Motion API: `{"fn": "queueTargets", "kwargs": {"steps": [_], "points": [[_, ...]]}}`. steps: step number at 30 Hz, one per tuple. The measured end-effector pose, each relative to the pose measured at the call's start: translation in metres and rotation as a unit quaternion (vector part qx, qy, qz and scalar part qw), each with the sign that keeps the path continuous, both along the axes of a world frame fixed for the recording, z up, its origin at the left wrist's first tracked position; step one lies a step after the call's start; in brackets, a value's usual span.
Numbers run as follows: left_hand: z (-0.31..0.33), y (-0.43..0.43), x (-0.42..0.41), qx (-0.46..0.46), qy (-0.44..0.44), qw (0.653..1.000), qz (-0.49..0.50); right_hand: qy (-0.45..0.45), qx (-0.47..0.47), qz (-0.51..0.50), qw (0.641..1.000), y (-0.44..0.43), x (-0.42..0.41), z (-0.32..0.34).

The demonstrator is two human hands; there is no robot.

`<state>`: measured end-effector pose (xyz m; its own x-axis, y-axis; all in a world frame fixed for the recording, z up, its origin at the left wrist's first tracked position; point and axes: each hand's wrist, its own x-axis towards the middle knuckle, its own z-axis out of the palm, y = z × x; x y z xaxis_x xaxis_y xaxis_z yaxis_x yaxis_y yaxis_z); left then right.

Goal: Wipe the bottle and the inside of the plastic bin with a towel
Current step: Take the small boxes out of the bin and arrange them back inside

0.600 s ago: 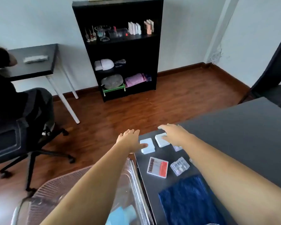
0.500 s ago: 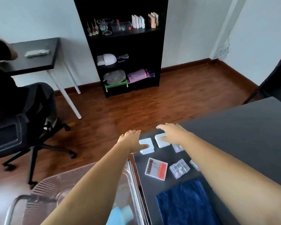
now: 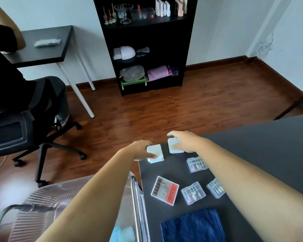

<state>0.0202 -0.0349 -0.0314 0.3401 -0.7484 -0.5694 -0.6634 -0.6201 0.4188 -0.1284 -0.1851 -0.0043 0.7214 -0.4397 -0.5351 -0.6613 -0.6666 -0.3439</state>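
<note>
Small nail-care workroom: black shelf unit (image 3: 145, 44) at 12 o'clock holding polish bottles (image 3: 162, 8) and a nail lamp (image 3: 124, 52); drill-bit cases (image 3: 192, 193) on the tabletop (image 3: 269, 145).

Two bare hands grip white blocks at the far-left corner of a dark table.

The left hand (image 3: 140, 151) closes on one white block (image 3: 155, 153) right at the table (image 3: 252, 145) corner; the right hand (image 3: 184, 141) clasps a second white block (image 3: 174, 147) just beside it. Nearer along the left edge lie a red-and-white case (image 3: 165, 190) and three clear plastic cases (image 3: 192, 193). A folded blue towel (image 3: 193, 226) sits at the near edge. A clear plastic bin (image 3: 42, 203) stands beside the table, left.
</note>
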Motion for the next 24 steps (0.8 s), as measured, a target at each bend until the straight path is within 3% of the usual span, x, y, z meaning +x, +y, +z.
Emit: {"fn": "queueTargets", "kwargs": {"steps": [13,24], "points": [[0.016,0.008,-0.008,-0.154,-0.013,0.981,0.121,-0.177,0.042,-0.126,0.975,0.009,0.01,0.015],[0.08,0.125,0.05,-0.184,-0.038,0.965,0.183,-0.238,0.08,-0.058,0.966,0.11,0.078,0.072]]}}
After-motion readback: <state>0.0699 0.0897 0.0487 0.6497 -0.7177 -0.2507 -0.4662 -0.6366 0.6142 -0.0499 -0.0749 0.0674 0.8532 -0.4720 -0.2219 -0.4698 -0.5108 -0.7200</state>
